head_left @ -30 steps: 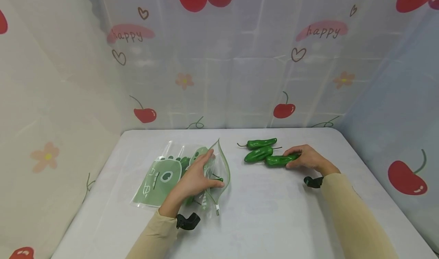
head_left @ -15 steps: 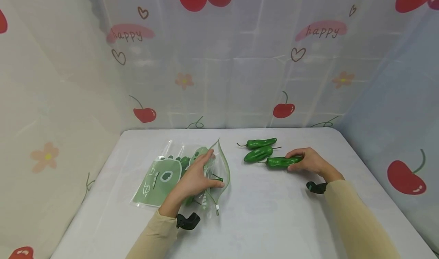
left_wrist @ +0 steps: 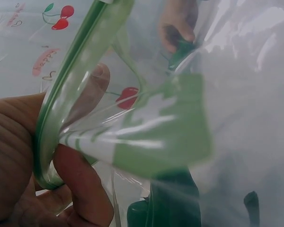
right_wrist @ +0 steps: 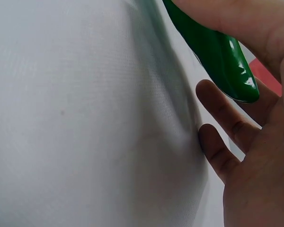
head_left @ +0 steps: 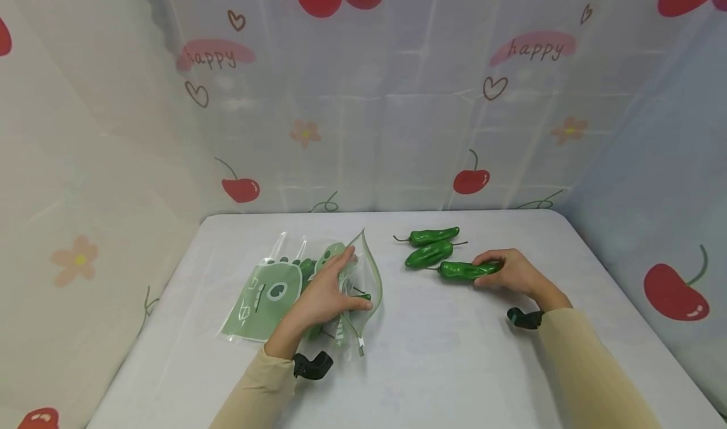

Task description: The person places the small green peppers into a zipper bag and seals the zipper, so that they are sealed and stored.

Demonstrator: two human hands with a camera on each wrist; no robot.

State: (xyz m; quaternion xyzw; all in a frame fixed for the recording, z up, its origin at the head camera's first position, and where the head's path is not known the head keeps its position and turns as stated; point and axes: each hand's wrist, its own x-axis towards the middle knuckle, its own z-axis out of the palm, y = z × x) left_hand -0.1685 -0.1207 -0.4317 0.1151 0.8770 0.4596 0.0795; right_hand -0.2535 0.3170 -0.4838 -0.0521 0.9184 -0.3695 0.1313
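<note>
On the left of the table lies a clear zip bag (head_left: 258, 315) with a green cartoon face; green peppers (left_wrist: 175, 198) show inside it. My left hand (head_left: 326, 293) holds the bag's mouth, thumb and fingers spread apart at its green zip rim (left_wrist: 61, 90). Over on the right, my right hand (head_left: 514, 271) pinches the blunt end of a green pepper (head_left: 460, 270) between thumb and fingers, its stem pointing left. In the right wrist view, other fingers (right_wrist: 222, 109) stay off this pepper (right_wrist: 222, 61). Two more green peppers, one nearer (head_left: 428, 255) and one farther (head_left: 434, 236), lie just behind.
The white table (head_left: 431, 366) ends at a patterned curtain (head_left: 386, 132) at the back. More curtain hangs along the left and right sides. A small slider (head_left: 360, 347) sits at the near end of the bag's zip. Both wrists wear black mounts (head_left: 525, 318).
My right hand has shifted slightly right and nearer since a second ago, and the pepper it pinches has moved slightly. My left hand and the bag stay where they were.
</note>
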